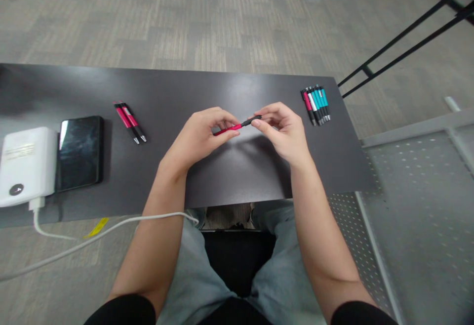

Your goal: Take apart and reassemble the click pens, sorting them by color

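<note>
Between my two hands, above the middle of the dark table [222, 182], is a pen [234, 127] with a red barrel and a black grip end. My left hand [203, 130] pinches its red part between thumb and fingers. The black end sits in the fingertips of my right hand [283, 130]; its very tip is partly hidden by them. To the left lie two red-and-black pens [130, 122] side by side. Off to the right is a row of several pens [315, 105] with red, white and teal barrels and black grips.
A white power bank [27, 167] and a black phone-like device [80, 152] lie at the table's left. From the power bank a white cable [111, 228] runs off the front edge, passing by my left forearm. Black metal bars [400, 43] stand beyond the right end.
</note>
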Available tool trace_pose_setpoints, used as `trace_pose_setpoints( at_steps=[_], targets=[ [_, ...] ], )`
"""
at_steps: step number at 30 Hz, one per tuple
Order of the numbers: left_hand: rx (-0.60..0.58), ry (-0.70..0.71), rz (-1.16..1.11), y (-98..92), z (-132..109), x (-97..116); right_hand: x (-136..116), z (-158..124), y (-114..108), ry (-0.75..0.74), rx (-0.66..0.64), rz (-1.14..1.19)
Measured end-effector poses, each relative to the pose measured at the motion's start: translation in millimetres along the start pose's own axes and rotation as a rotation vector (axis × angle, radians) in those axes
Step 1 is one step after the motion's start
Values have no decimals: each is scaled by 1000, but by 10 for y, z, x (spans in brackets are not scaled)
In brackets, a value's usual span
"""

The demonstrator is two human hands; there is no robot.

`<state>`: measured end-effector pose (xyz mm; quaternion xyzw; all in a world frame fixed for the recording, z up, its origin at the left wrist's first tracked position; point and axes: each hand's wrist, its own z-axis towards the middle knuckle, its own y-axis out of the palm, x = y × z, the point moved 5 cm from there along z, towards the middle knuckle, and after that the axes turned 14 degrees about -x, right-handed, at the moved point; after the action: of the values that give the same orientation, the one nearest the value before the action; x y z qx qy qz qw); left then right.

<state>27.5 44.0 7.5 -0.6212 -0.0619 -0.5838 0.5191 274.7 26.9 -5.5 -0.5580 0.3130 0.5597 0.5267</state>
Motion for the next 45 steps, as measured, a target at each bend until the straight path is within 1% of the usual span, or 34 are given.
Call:
trace_pose_setpoints(
  at_steps=[4,8,10,12,14,18,22,24,27,29,34,39,43,45],
  targets=[
    [11,24,26,-12,5,22,-82,5,-9,2,5,-92],
    [6,28,60,-17,6,27,-170,0,19,26,-8,-273],
    [2,28,71,-21,4,31,-178,-8,28,59,-29,-356],
    [2,20,73,-30,1,32,-168,-17,26,91,-66,-391],
    [7,-1,69,-40,-3,28,-164,-23,19,89,-111,-371],
    [6,-42,65,-47,-2,10,-201,-23,22,18,-170,-326],
    [1,-43,62,-45,0,14,-192,-25,30,47,-154,-416],
    [-1,-43,63,-47,-2,20,-177,-30,22,57,-149,-414],
    [-7,-48,67,-50,-5,23,-182,-36,0,1,-150,-354],
    [-4,-46,69,-51,-5,21,-186,-36,-3,-25,-164,-357],
    [-3,-26,65,-48,0,18,-164,-34,12,41,-189,-420],
    [0,-46,62,-44,-1,8,-216,-27,25,-7,-175,-386],
    [10,-38,68,-43,2,20,-174,-31,28,36,-167,-446],
    [10,-47,72,-45,1,16,-153,-37,16,48,-162,-426]
  ],
)
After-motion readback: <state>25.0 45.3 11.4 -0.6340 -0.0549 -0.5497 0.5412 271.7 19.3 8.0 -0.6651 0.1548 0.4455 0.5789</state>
